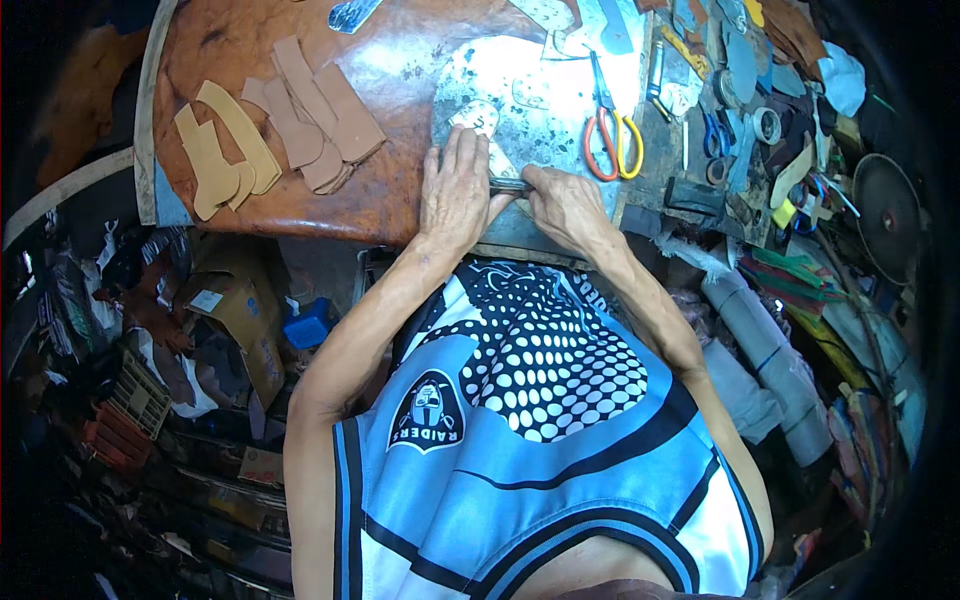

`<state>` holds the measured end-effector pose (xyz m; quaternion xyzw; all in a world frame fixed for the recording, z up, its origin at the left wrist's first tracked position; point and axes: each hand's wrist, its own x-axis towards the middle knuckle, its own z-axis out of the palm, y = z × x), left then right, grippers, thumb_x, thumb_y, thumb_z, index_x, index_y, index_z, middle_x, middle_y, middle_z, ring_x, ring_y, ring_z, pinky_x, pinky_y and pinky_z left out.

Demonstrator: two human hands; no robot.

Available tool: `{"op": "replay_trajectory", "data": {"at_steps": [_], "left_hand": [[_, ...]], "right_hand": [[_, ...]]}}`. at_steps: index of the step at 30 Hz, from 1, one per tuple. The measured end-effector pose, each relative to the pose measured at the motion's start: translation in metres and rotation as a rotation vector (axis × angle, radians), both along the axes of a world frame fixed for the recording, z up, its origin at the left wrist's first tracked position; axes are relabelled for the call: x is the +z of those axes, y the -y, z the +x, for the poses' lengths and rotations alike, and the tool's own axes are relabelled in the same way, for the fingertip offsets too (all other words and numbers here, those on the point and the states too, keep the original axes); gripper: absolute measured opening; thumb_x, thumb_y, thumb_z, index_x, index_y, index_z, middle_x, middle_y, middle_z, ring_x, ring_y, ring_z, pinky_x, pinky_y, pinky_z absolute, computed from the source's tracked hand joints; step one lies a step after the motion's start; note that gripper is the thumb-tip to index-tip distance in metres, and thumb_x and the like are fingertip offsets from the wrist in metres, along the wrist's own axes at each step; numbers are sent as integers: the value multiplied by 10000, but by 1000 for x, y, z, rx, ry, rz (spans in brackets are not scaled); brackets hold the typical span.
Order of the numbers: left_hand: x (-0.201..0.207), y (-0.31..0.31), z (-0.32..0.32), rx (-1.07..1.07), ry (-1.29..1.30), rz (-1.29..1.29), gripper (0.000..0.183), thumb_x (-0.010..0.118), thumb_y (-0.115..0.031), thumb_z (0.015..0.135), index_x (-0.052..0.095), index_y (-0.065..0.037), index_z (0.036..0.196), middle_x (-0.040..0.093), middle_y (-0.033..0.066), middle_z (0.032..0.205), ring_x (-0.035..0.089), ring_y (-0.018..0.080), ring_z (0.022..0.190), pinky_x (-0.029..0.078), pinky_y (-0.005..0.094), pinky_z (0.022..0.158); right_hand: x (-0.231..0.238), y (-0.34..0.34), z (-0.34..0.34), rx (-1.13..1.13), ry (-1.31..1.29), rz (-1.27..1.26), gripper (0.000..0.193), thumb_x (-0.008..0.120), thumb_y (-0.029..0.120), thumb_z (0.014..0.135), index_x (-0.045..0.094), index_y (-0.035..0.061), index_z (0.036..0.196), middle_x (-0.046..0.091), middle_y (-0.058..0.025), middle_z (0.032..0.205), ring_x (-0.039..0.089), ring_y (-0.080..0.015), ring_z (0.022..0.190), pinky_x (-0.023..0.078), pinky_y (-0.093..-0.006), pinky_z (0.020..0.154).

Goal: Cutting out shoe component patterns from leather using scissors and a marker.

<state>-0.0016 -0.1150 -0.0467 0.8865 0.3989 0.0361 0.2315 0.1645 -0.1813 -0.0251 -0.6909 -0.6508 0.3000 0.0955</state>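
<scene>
My left hand (pixel 455 190) lies stretched out on a pale, marked template-like piece (pixel 477 117), with its fingertips on the piece's lower part. In my right hand (pixel 572 210), closed fingers grip a slim dark metal tool (pixel 510 185) whose exact kind I cannot make out. The tool points left toward my left thumb, close to the lower end of a whitish strip (pixel 499 160). Both hands rest over a worn, speckled grey metal sheet (pixel 462 75) near the table's front edge. Scissors (pixel 604 125) with one orange and one yellow handle lie beyond my right hand, blades pointing away.
Left on the brown table (pixel 400 60) lie tan leather pieces (pixel 222 160) and pinkish-brown ones (pixel 315 120). Blue-handled scissors (pixel 716 135), a tape roll (pixel 767 125) and scraps crowd the right. Below stand a cardboard box (pixel 240 320), a blue container (pixel 310 323) and grey rolls (pixel 765 350).
</scene>
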Motion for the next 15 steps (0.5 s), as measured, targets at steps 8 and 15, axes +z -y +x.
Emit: {"op": "replay_trajectory", "data": {"at_steps": [8,15], "left_hand": [[-6,0,-2,-23,65,114,793,745,-439,757,471,94,1277,471,251,1293,414,363,1268,319,499,1034],[-4,-6,-2,-69,43,150,739,736,-445,776,508,85,1237,494,238,1251,440,356,1235,339,515,1014]], "right_hand": [[5,20,20,-293,-204,206,273,517,79,847,642,30,1084,663,-166,863,668,-306,728,527,-409,652],[5,43,49,-741,-630,91,327,508,279,975,700,17,1006,602,-3,738,505,-60,631,403,-235,588]]}}
